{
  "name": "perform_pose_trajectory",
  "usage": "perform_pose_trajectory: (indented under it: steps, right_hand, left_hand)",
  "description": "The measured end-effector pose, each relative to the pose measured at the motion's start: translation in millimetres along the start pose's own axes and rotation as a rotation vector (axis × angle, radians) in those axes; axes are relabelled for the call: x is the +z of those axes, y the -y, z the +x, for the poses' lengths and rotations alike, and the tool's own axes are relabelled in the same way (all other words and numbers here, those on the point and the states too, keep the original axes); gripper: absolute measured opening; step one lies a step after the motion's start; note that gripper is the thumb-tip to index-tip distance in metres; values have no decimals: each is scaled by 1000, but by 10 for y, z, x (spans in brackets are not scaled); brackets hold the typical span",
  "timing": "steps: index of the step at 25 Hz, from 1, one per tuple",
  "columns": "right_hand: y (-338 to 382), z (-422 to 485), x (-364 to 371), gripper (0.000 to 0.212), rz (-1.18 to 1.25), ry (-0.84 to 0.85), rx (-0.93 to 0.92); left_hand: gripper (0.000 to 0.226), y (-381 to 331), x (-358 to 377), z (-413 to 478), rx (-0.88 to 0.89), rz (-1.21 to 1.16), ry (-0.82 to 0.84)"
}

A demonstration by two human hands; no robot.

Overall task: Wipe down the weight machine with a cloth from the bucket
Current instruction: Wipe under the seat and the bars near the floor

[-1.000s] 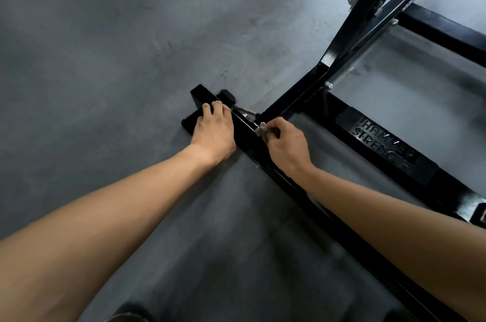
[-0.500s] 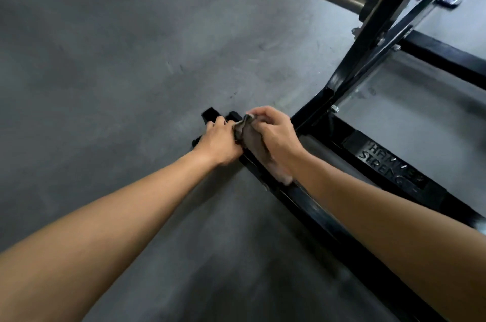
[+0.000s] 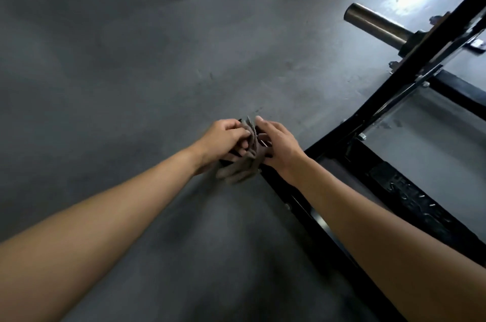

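Note:
A grey cloth is bunched between both hands at the far end of the black frame rail of the weight machine. My left hand curls its fingers round the cloth from the left. My right hand holds the cloth from the right, fingers fairly straight along it. Part of the cloth hangs down below the hands, blurred. The rail's end is hidden behind the hands and cloth. No bucket is in view.
The machine's black upright slants up to the right, with a steel plate peg sticking out toward the left. A base bar with raised lettering lies at right. Grey floor spreads to the left and front.
The cloth has come up off the rail and both hands now hold it together at the rail's end. The left hand left the rail. The view has shifted left.

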State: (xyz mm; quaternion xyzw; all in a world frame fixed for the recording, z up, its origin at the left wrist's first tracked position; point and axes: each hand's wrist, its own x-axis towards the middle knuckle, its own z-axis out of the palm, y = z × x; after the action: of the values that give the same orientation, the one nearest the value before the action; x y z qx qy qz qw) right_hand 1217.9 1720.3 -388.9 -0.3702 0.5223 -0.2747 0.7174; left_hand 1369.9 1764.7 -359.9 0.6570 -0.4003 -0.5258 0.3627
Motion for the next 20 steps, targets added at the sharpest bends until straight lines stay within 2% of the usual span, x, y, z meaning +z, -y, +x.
perform_pose_trajectory:
  steps: [3, 6, 10, 14, 15, 18, 20]
  right_hand:
    - [-121, 36, -2, 51, -3, 24, 63]
    - [-164, 16, 27, 36, -52, 39, 51]
    - [-196, 22, 93, 32, -155, 19, -22]
    - [-160, 75, 111, 29, -94, -72, -127]
    - [-127, 84, 98, 32, -69, -88, -138]
    - [-103, 93, 47, 35, -74, -119, -170]
    - [-163, 100, 19, 38, -267, -174, -260]
  left_hand:
    - [12, -34, -20, -47, -11, -51, -59]
    - [13, -50, -115, -30, -37, -149, -104]
    - [9, 58, -117, 17, -51, -168, -141]
    - [87, 264, -192, 37, -144, -123, -114]
    - [97, 309, -233, 48, -160, -130, -93]
    - [93, 337, -359, 33, -167, -37, -49]
    - [86, 345, -454, 42, -105, 177, 0]
